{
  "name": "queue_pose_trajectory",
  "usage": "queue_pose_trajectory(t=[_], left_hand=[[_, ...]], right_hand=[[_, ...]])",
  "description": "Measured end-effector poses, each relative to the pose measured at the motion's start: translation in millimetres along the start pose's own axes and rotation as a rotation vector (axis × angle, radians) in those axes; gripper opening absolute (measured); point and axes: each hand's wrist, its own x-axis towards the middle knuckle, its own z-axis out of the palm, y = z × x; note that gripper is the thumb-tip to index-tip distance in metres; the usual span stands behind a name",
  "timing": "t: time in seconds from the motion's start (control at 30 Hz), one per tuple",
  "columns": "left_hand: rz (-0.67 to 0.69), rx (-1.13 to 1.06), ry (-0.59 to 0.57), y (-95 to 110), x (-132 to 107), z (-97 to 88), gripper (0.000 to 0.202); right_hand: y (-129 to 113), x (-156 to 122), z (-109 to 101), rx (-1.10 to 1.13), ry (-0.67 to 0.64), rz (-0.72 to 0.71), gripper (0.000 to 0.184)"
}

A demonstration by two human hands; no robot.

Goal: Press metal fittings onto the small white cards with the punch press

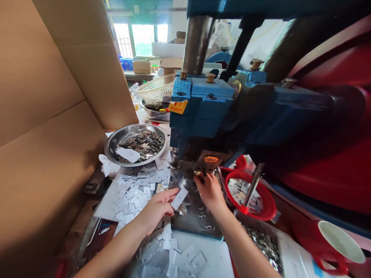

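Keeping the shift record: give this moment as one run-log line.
left hand: holding flat rectangular plate | right hand: at blue press, grip unclear | left side: loose plates | right side: red basket

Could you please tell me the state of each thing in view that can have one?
Flat plate: held in the left hand
Right hand: at the press, grip unclear
Press: running or stopped, cannot tell
Loose plates: scattered, some overlapping
Steel bowl: uncovered, holding dark metal pieces
Red basket: uncovered, holding flat pieces
Plastic bin: uncovered, holding small metal pieces
Red mug: uncovered
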Motion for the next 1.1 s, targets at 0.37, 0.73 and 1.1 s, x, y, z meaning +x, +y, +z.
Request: queue_pose_trajectory(t=[0.37, 0.73, 1.1], left_hand=[[0.056, -0.082, -0.068, -3.3, 4.5, 1.5, 0.070], [0.154, 0.359, 0.196, 4.1, 6.4, 11.8, 0.041], [0.550, 0.902, 0.467, 10.4, 88.2, 18.5, 0.017]], right_hand=[[-21.6, -45.7, -25.0, 0.295, -0.131, -0.277, 0.045], [-22.6, -38.7, -31.9, 0.311, -0.161, -0.252, 0.021], [10.0, -3.7, 1.9, 0.162, 0.103, 0.018, 0.020]])
